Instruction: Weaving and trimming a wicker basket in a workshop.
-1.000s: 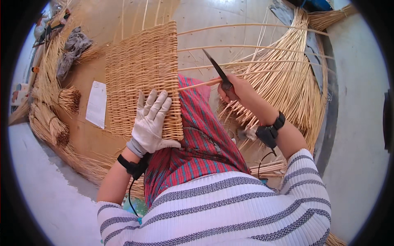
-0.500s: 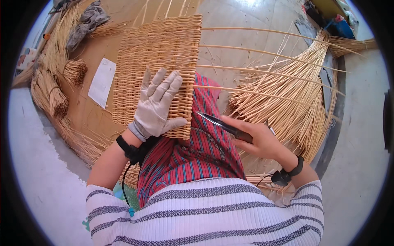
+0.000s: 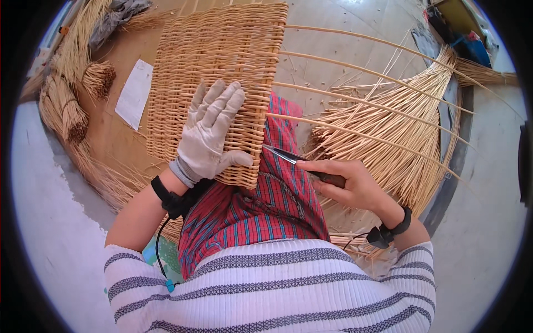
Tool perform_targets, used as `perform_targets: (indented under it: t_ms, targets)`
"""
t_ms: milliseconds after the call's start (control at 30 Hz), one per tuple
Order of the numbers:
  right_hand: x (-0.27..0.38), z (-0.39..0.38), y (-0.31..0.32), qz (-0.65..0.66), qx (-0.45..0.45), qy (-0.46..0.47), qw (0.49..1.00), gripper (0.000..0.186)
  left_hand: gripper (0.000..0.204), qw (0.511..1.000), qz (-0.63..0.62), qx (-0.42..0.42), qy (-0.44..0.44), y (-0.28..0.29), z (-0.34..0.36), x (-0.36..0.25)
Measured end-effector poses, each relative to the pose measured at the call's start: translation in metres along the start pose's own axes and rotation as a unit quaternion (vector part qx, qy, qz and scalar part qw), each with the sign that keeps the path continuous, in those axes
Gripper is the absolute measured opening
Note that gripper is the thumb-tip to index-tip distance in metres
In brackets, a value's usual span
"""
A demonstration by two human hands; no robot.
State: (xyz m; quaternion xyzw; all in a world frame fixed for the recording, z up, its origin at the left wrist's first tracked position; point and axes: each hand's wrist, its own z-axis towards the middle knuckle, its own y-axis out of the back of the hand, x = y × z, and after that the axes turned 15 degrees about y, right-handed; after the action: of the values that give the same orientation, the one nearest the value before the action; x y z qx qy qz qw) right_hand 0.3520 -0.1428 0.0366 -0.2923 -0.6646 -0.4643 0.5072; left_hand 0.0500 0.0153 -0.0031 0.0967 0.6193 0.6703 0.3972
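Note:
A woven wicker panel [image 3: 222,50] lies tilted over my lap. My left hand [image 3: 211,133], in a pale work glove, rests flat on its near part, fingers stretched and thumb apart. Several long bare canes [image 3: 355,95] stick out from the panel's right side. In my right hand [image 3: 355,186], ungloved, is a pointed knife [image 3: 286,155] with a dark handle; the index finger lies along its top. The knife's tip points left, close beside the panel's right edge near the lower corner. I cannot tell whether it touches the weave.
A big fanned bundle of canes [image 3: 383,133] lies on the floor to the right. Tied bundles [image 3: 69,116] and a grey cloth [image 3: 119,22] are at the left, with a white sheet [image 3: 134,94] near the panel. A red checked cloth [image 3: 250,216] covers my lap.
The panel's far edge has risen in the picture and its canes have swung with it. The knife has shifted slightly up and left. My left hand stays flat on the weave.

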Motion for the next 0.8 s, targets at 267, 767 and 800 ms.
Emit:
perform_targets:
  t_ms: [267, 767, 800]
  targets:
    - [-0.007, 0.013, 0.022, -0.126, 0.075, 0.024, 0.989, 0.054, 0.112, 0.995, 0.058, 0.069, -0.052, 0.003, 0.010, -0.004]
    - [0.009, 0.042, 0.025, -0.053, 0.090, 0.005, 0.995, 0.051, 0.099, 0.992, -0.016, 0.102, -0.077, -0.002, 0.018, 0.018]
    - [0.012, 0.045, 0.027, 0.097, 0.086, -0.095, 0.987, 0.049, 0.098, 0.992, -0.025, 0.103, -0.068, -0.002, 0.020, 0.019]
